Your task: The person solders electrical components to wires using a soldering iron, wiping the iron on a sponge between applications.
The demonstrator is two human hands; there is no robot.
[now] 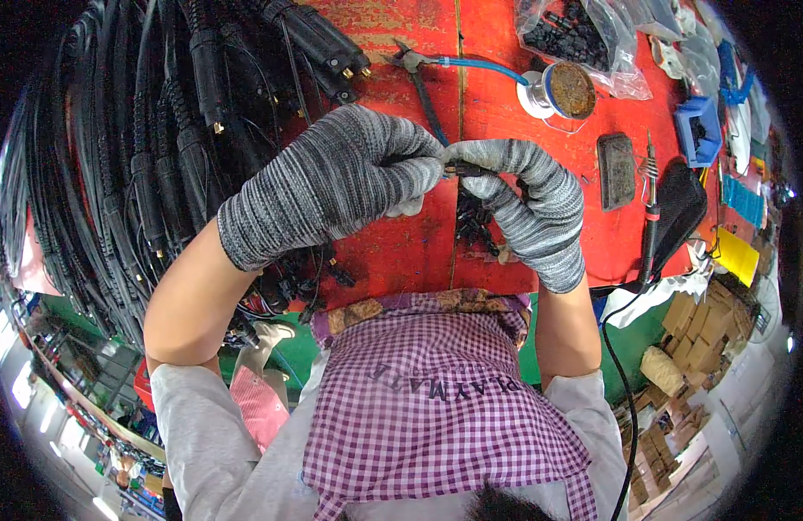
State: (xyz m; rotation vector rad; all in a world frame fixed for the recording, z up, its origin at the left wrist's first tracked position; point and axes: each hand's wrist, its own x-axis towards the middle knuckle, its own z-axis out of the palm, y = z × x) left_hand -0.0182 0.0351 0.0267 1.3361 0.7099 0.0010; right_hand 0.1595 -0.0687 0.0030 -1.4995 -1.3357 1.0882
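Both my hands wear grey-and-black knitted gloves and meet above the red table (pixel 401 252). My right hand (pixel 536 200) pinches a small black connector (pixel 465 169) between thumb and forefinger. Directly beside the connector, the fingers of my left hand (pixel 358 174) are pressed together; whatever they grip is too small and covered to make out. Beneath my right hand lies a small pile of black connector pieces (pixel 476 227). Just beyond my hands rest cutting pliers (pixel 412 62) with one blue and one dark handle.
A thick bundle of black cables (pixel 115 174) with plug ends covers the left side. On the right are a solder spool (pixel 568 90), a dark rectangular block (pixel 616 172), a soldering iron (pixel 651 213) and a blue bin (pixel 699 132). A plastic bag (pixel 575 39) of black parts lies behind.
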